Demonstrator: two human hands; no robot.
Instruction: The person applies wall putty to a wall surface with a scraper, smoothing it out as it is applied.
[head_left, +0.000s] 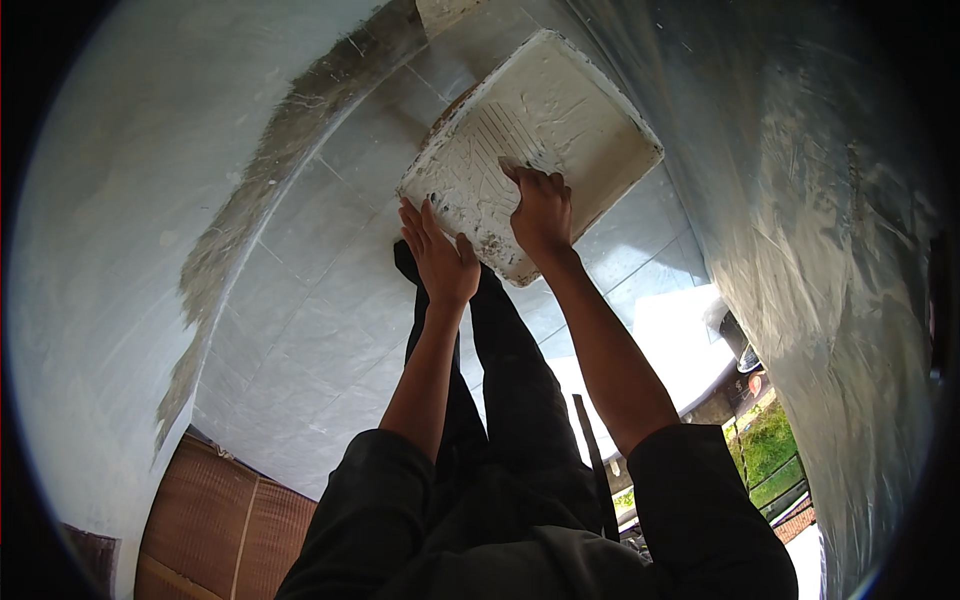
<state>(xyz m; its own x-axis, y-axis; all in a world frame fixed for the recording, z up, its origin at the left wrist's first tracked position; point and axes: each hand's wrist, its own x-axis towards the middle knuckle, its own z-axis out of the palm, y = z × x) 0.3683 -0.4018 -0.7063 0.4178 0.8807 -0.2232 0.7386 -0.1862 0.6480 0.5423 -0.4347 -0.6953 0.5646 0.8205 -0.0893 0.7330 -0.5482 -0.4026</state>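
Observation:
A large rectangular paint tray [590, 110] rests ahead of me, coated with thick white paint. Ridges show through its middle, and dark worn spots mark its near end. My right hand [543, 212] is over the ridged part, fingers curled in; a small dark tip sticks out past them, and what they hold, if anything, is hidden. Beside the tray's near left corner, my left hand [443, 262] has its fingers stretched out and holds nothing. Whether it touches the rim I cannot tell.
Grey tiles cover the floor [300, 290]. To the left stands a pale wall [150, 220] with a bare grey strip along its foot. Clear plastic sheeting [800, 230] hangs on the right. Brown ribbed panels [215, 510] lie at lower left. Bright daylight enters at lower right, near some greenery [770, 445].

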